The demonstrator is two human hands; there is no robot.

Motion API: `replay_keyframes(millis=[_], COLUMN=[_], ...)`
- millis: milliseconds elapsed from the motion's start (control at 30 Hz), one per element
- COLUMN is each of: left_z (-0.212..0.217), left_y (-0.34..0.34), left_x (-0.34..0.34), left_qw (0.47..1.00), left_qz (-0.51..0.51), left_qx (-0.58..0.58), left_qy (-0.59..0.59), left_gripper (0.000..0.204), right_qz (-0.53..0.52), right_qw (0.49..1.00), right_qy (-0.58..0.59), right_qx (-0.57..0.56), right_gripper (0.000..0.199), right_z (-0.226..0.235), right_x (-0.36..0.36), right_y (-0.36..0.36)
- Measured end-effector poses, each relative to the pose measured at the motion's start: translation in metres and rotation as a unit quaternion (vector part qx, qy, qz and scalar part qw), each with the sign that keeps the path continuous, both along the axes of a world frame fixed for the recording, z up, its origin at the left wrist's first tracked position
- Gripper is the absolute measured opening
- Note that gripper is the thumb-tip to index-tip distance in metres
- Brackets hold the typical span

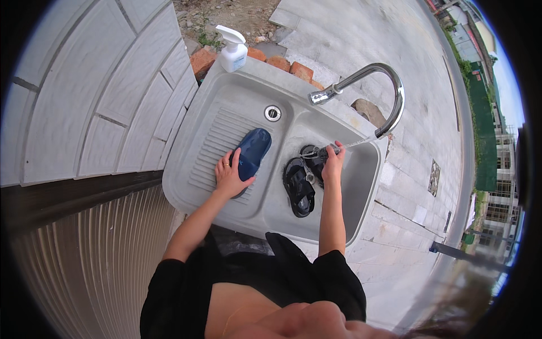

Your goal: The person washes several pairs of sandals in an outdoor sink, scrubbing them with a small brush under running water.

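My left hand grips a dark blue slide sandal by its near part, against the ribbed washboard side of a grey double sink. Two black strappy sandals lie in the right basin. Over the farther one, my right hand is closed, thumb and fingers bent around a small dark wet thing, which I cannot make out. A thin stream of water runs from the curved chrome faucet down to this hand.
A white spray bottle stands on the sink's far left corner. The left basin has a round drain. Red bricks lie behind the rim. A tiled wall rises on the left, and pale paving stretches to the right.
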State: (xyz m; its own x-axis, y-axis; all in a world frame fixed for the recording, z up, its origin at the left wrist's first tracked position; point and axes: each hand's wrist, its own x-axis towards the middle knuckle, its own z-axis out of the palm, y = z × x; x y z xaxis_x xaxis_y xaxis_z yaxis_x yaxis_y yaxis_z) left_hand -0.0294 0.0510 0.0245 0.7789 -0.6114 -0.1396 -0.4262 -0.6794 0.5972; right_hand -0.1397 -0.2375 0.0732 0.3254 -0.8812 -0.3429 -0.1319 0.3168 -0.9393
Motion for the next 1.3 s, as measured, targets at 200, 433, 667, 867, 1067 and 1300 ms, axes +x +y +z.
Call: replay_keyframes(millis=[200,433,667,867,1067,1300], left_z=[-0.003,0.001,0.011,-0.001,0.0,-0.018], left_y=[-0.002,0.001,-0.019,-0.029,-0.02,-0.016], left_x=[-0.001,0.002,0.0,0.007,0.017,0.015], left_qw=[1.0,0.999,0.997,0.999,0.998,0.986], left_qz=[-0.003,0.039,0.068,0.03,-0.025,-0.064], left_qx=[0.015,-0.032,-0.02,-0.031,-0.034,-0.122], left_qy=[0.011,-0.004,-0.005,-0.022,-0.047,-0.097], left_gripper=[0.107,0.1,0.098,0.099,0.099,0.081], right_qz=[0.085,0.275,0.273,0.23,0.164,0.379], right_qw=[0.917,0.758,0.751,0.747,0.889,0.784], right_qy=[0.079,0.257,0.236,0.185,0.052,0.092], right_qx=[-0.381,-0.533,-0.553,-0.595,-0.425,-0.483], right_gripper=[0.055,0.042,0.018,0.017,0.047,0.037], right_z=[0.146,0.208,0.209,0.191,0.108,-0.064], right_x=[-0.026,0.022,0.081,0.118,0.092,0.102], right_y=[-0.057,-0.031,0.005,0.015,0.036,0.101])
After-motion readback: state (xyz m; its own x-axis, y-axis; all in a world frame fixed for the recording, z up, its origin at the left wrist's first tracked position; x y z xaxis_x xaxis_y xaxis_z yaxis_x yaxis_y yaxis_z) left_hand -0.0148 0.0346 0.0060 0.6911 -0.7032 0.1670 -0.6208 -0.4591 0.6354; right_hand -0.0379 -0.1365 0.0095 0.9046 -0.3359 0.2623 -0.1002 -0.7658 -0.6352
